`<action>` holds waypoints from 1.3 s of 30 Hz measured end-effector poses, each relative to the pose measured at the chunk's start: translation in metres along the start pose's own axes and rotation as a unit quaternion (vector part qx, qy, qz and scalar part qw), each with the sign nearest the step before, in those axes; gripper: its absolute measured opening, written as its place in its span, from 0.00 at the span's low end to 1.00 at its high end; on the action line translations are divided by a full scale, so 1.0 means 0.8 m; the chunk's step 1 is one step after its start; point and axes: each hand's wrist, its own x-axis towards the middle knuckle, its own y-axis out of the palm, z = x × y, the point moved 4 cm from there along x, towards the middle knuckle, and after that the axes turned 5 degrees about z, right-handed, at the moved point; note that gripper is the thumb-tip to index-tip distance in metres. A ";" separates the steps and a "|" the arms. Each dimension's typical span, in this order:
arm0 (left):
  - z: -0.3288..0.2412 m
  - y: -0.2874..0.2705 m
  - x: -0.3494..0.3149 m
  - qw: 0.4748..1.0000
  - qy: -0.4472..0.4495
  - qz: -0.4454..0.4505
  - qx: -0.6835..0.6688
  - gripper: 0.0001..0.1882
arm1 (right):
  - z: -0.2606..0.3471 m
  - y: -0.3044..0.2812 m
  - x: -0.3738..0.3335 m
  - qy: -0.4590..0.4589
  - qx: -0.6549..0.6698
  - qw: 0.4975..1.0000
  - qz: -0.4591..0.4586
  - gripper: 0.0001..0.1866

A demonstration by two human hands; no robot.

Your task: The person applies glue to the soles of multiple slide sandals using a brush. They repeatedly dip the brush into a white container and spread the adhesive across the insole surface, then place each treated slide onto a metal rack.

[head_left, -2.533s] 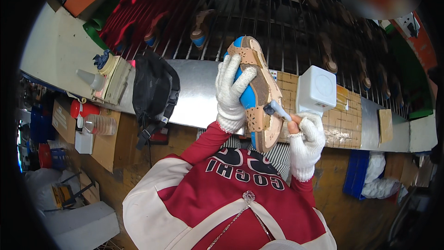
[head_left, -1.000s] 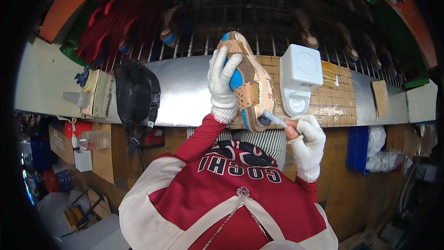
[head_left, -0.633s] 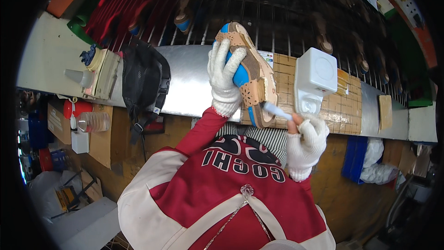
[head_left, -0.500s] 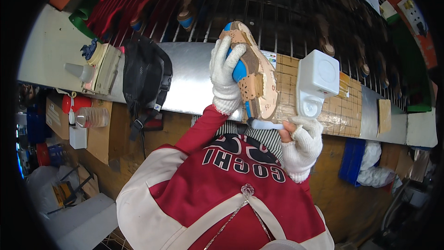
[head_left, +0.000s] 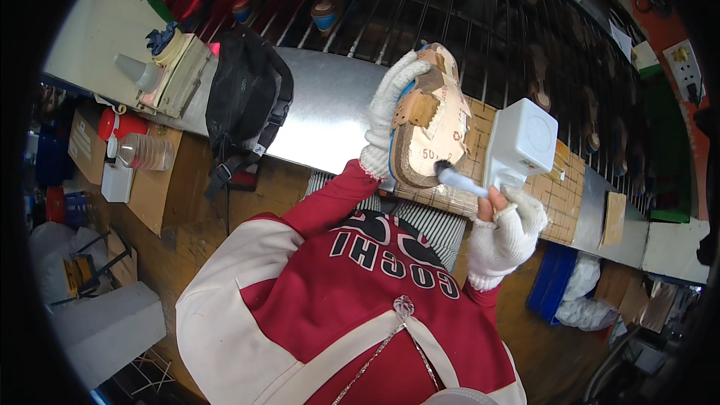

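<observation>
My left hand (head_left: pixel 386 116), in a white knitted glove, is closed round the far-left side of a shoe upper on a last (head_left: pixel 431 146). Its pale insole side is turned up, with tan perforated leather folded over the edges and blue showing at the left side. My right hand (head_left: pixel 504 236) wears a white glove with bare fingertips. Thumb and finger pinch the pale handle of a small brush (head_left: pixel 465 182). The dark bristles touch the near end of the insole. Beside the right hand stands a white dispenser (head_left: pixel 521 139) with a small round cup at its base.
A conveyor of metal rods (head_left: pixel 382 7) carrying several shoes runs behind the metal bench (head_left: pixel 322 97). Taped cardboard (head_left: pixel 559 210) lies under the dispenser. A black bag (head_left: pixel 244 101) rests on the bench at left, near a box with a white nozzle (head_left: pixel 139 73). Blue bins (head_left: pixel 553 281) stand below right.
The brush has moved from beside the shoe's near end up onto its insole. My left hand has turned the shoe so the insole faces up more. The whole view has shifted slightly.
</observation>
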 end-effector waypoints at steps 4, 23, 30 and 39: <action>0.001 0.010 -0.002 0.998 -0.035 0.008 -0.046 0.29 | 0.012 -0.010 0.002 -0.046 0.028 0.998 0.015 0.17; -0.047 0.048 0.006 0.950 -0.178 0.100 -0.237 0.42 | 0.012 -0.022 0.016 -0.077 -0.008 0.996 0.034 0.16; -0.055 0.056 0.003 0.946 -0.190 0.085 -0.247 0.39 | 0.005 -0.015 0.016 -0.024 -0.008 1.000 0.000 0.19; -0.043 0.049 -0.006 0.905 -0.239 0.096 -0.340 0.33 | 0.006 -0.009 0.005 -0.004 0.038 0.999 0.006 0.20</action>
